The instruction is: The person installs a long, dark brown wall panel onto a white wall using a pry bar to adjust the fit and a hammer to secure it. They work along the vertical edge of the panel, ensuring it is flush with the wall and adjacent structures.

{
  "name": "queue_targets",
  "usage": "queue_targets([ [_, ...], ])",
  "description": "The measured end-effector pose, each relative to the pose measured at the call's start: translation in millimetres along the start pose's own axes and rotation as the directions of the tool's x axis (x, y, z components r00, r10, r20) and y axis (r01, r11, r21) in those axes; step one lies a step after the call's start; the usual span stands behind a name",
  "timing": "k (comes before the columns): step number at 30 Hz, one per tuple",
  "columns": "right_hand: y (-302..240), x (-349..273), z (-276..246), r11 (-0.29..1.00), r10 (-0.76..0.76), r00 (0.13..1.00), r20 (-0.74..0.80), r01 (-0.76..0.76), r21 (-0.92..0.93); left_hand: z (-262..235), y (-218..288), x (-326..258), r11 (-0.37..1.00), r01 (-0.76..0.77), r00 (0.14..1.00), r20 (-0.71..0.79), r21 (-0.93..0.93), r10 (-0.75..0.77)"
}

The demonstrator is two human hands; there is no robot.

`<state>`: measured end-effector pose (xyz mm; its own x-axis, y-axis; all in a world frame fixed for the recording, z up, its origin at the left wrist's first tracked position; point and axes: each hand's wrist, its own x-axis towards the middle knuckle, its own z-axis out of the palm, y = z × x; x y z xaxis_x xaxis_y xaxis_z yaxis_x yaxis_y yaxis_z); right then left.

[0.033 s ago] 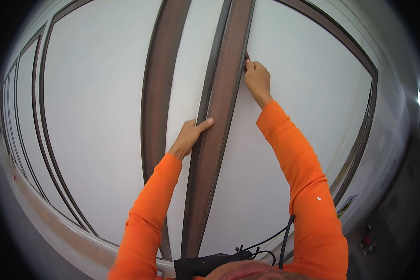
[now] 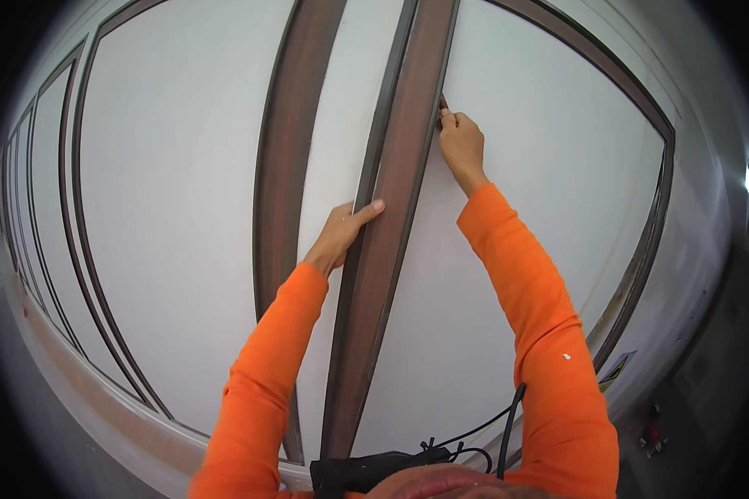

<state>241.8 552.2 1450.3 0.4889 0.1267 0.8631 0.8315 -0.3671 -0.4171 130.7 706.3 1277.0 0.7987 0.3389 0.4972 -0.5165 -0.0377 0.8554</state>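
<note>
A long brown wood-grain trim strip (image 2: 401, 141) with dark edges runs up the white panelling, leaning slightly to the right toward its top. My left hand (image 2: 339, 230) is closed around its left edge, the thumb lying across the brown face and the fingers hidden behind. Higher up, at the strip's right edge, my right hand (image 2: 463, 146) is closed with the fingers pinched together. A small dark brown bit shows just above that thumb; I cannot tell whether it is a separate piece or part of the strip.
Left of the strip stands another brown strip (image 2: 288, 175). A large white panel (image 2: 179, 191) lies beyond it, and another white panel (image 2: 549, 125) on the right has a dark frame. A black bag with cables (image 2: 374, 472) is at my chest. A yellow-and-black label (image 2: 616, 371) sits at lower right.
My left hand has slid slightly upward along the strip's edge. My right hand stays at the right edge with its grip unchanged.
</note>
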Motion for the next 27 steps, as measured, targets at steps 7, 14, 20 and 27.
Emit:
queue_targets([
  [7,-20,-28,24,0.994,-0.033,0.993,-0.115,0.045,0.098,-15,20,-1,0.996,-0.039,0.999,-0.007,-0.085,0.039],
  [14,-40,6,33,0.896,0.235,0.949,-0.209,-0.129,0.424,-5,31,-9,0.994,0.013,1.000,0.014,-0.107,-0.011],
  [20,-45,7,22,0.887,0.178,0.983,-0.054,-0.137,0.442,-14,16,4,0.999,0.004,0.999,-0.037,-0.032,-0.005],
  [27,-51,7,5,0.961,0.145,0.987,0.068,-0.157,0.226,-19,14,5,0.998,-0.011,0.999,0.035,-0.057,0.013],
])
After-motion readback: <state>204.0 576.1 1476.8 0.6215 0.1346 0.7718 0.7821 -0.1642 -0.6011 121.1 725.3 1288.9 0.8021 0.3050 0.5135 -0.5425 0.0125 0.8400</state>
